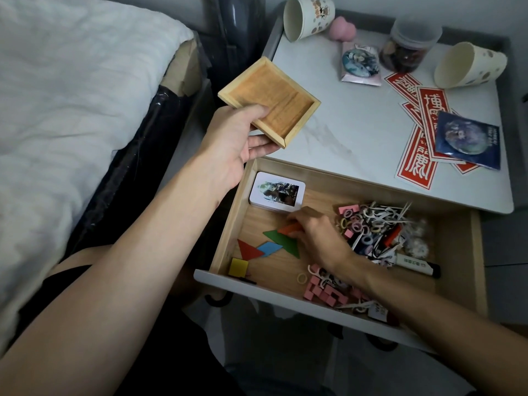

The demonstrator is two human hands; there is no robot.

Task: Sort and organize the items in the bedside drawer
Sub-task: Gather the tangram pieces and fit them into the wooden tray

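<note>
I am holding a square wooden tray (270,100) up in my left hand (228,144). My thumb is pressing on the inside of the tray and my fingers are curling under it. The tray is hanging in the air above the left back corner of the open drawer (478,252), at the edge of the white tabletop (343,110).

My right hand (317,238) is reaching down into the drawer. Its fingertips are pinching a flat orange-red puzzle piece (288,228). That piece is touching the green triangle (285,242) just under it. Left of this hand, a blue slanted piece (270,248), a red triangle (247,250) and a yellow square (239,267) are lying on the drawer floor. Just past my fingertips, a white card box (277,192) is sitting in the back corner.

Right of this hand, a heap of little hair rings and white picks (374,221) is lying. Pink blocks (325,290) are lying beside my wrist, and a marker pen (417,265) is lying to the right of it.
</note>
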